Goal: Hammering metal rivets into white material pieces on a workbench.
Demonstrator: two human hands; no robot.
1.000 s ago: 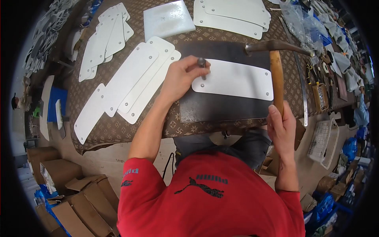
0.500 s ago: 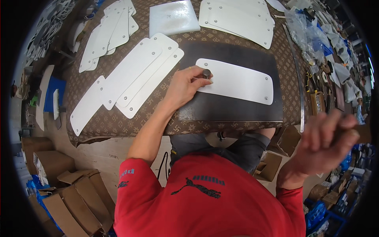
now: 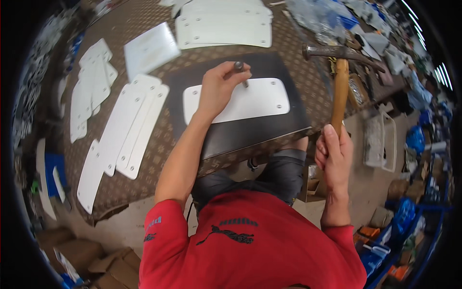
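My left hand [image 3: 219, 89] is closed around a short metal punch [image 3: 239, 66], held over a white panel [image 3: 250, 98] with rounded ends. The punch's lower end shows just above or against the panel's face; I cannot tell which. Metal eyelets or rivets sit near the panel's corners, and my hand covers part of its left side. Under the panel lies a dark flat board [image 3: 231, 137]. At the right, my right hand [image 3: 334, 153] grips the wooden handle of a claw hammer [image 3: 340, 86], its steel head raised and apart from the punch.
White panels with metal fittings lie left of the board [image 3: 139, 127], farther left [image 3: 94, 89] and in a far stack [image 3: 224, 29]. A translucent white block [image 3: 151, 48] sits between them. Clear plastic bags [image 3: 317, 19] crowd the far right. Cardboard boxes [image 3: 108, 265] stand at lower left.
My left hand has moved with the punch from the panel's left end toward its middle. My right hand has come inward, and the hammer now shows upright. The view has turned.
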